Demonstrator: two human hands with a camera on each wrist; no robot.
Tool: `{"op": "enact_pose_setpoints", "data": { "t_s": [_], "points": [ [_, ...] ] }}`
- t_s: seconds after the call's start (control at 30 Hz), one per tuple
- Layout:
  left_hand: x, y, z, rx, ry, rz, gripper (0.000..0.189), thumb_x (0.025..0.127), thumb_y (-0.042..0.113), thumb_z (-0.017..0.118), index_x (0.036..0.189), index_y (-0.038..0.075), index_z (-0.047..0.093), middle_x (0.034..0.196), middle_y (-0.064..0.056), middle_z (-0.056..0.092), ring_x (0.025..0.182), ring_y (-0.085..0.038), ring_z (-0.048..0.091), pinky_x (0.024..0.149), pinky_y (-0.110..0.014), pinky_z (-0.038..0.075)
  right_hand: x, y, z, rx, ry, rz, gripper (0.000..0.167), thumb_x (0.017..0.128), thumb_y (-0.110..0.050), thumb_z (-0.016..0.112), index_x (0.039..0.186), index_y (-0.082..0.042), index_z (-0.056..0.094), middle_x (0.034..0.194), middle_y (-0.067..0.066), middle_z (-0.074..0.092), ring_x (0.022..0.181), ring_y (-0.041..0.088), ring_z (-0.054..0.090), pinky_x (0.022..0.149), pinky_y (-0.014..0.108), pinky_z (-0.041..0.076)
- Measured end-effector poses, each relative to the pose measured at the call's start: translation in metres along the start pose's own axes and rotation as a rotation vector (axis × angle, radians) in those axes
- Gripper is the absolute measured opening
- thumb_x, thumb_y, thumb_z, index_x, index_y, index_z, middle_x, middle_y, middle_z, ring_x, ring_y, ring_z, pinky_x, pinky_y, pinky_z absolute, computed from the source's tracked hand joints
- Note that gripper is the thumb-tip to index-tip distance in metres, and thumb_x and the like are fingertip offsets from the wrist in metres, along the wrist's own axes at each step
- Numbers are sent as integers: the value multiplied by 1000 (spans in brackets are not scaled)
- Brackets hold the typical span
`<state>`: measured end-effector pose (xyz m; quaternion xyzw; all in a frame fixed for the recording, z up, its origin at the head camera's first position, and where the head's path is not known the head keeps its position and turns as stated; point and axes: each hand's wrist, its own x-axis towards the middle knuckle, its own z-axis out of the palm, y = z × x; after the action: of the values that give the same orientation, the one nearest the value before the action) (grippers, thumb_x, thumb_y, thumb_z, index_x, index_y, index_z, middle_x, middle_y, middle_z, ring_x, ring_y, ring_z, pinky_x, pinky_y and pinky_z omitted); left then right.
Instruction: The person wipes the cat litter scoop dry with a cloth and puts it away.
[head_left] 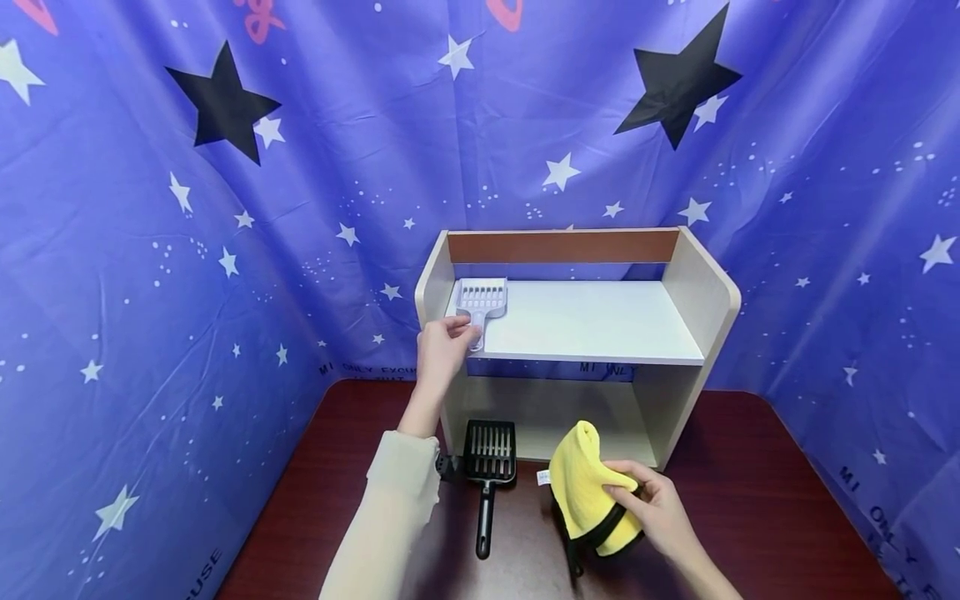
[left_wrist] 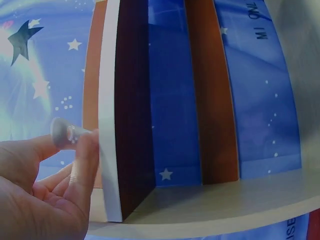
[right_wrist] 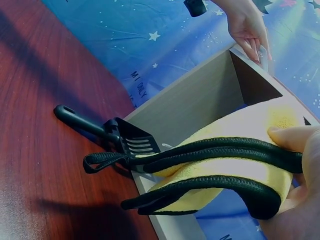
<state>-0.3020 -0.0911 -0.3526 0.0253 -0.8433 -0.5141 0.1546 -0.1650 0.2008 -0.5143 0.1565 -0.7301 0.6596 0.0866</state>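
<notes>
My left hand point(head_left: 441, 357) pinches the handle of a pale grey litter scoop point(head_left: 482, 298), whose slotted head lies on the left end of the upper white board point(head_left: 585, 321) of a small shelf. In the left wrist view, the handle's end point(left_wrist: 60, 133) sticks out between thumb and fingers. My right hand point(head_left: 662, 510) grips a folded yellow cloth point(head_left: 581, 487) with black edging, held above the table in front of the shelf. A black hanging loop point(right_wrist: 102, 162) dangles from the cloth. Left of it, a black slotted litter scoop point(head_left: 486, 500) points its handle toward me.
The two-tier shelf point(head_left: 708, 308) has upright side panels and stands at the back of a dark red table point(head_left: 757, 500). The black scoop's head leans at the lower board's point(head_left: 577, 408) front edge. A blue star-patterned curtain point(head_left: 360, 167) surrounds the table behind and at the sides.
</notes>
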Motion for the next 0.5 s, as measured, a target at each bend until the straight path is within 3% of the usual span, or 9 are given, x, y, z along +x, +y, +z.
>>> {"op": "enact_pose_setpoints", "data": {
  "t_s": [0.17,0.3,0.4,0.5],
  "points": [
    [-7,4,-6,204,17,89,35,93,30,68,121,9,72,108,-10,77,101,-25,73,89,-40,58,0,-1,1,9,-1,-13,26,90,9,64,114,1,68,105,-19,72,85,-1,68,64,21,59],
    [-15,12,-12,373,29,159,35,98,33,61,123,11,71,112,-11,76,106,-32,71,91,-48,56,1,-3,1,8,-4,-17,26,90,8,64,115,2,68,104,-18,72,85,-1,68,64,21,59],
    [-19,15,-18,406,52,187,32,99,31,59,121,12,72,110,-11,76,103,-34,72,86,-49,57,1,-5,2,15,-11,-13,26,90,8,63,115,2,68,104,-18,72,85,0,68,64,22,59],
    [-26,13,-26,359,89,211,30,98,29,62,118,11,73,106,-9,78,98,-29,74,86,-48,57,1,-6,2,23,-19,-10,27,90,8,63,116,1,68,105,-18,72,85,0,68,64,23,59]
  ]
}}
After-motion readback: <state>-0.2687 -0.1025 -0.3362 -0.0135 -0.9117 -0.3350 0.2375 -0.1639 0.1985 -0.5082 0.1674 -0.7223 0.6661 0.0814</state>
